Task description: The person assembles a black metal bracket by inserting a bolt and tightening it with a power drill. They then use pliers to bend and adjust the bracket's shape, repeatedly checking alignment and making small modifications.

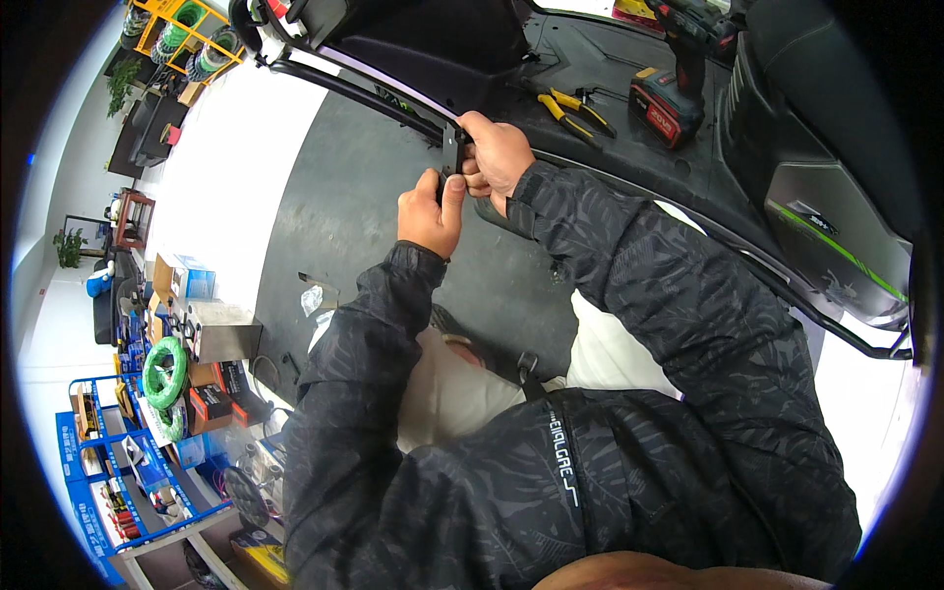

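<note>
A small flat black plate stands upright at the black side rail of a vehicle. My left hand grips its lower end, thumb and fingers closed on it. Against its right side is my right hand, with the fingers curled in around the plate's edge; the fingertips are partly hidden. Whether the plate is fastened to the rail I cannot tell. On the vehicle's black floor, right of my hands, lie yellow-handled pliers. A cordless drill with a red and black battery stands beside them.
A seat base with a panel bearing a green stripe rises at the right. Dark mat covers the ground below my hands. Shelves, cardboard boxes and a green coil stand far left.
</note>
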Demonstrator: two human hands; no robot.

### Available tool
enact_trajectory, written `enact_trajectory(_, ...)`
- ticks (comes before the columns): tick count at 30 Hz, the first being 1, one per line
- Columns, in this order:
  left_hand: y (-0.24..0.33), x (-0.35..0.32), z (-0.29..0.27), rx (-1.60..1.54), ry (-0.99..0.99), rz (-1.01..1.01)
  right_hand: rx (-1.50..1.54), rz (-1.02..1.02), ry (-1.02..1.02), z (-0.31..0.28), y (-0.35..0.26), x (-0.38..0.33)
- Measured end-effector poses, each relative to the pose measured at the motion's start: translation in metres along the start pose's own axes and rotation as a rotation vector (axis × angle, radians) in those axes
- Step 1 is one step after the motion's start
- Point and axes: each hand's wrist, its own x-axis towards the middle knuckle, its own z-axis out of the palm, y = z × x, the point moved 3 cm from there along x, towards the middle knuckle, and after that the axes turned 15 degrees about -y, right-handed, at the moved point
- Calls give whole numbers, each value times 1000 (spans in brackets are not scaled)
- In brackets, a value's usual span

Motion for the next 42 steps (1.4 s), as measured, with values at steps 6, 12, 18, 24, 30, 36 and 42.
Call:
enact_trajectory(6,-15,-3,8,-43,-23,-6,-4,-28,70,-6,10,7)
enact_trajectory(12,-8,-8,21,-522,-109,-279,-396,-269,209,-16,14,27)
enact_trajectory(18,23,-9,17,-726,-89,-350,-639,-503,162,-6,-5,19)
enact_trajectory(24,54,-12,11,-950,-188,-350,-661,-594,135,11,-24,-16)
enact_trajectory(30,71,-16,0,-1055,-228,-349,-904,-788,121,27,-30,-31)
enact_trajectory(36,97,-28,-16,-1315,-347,-439,-1268,-949,-50,37,-53,-41)
enact_trajectory(42,109,-41,-36,-1405,-495,-537,-1389,-1016,-207,43,-58,-52)
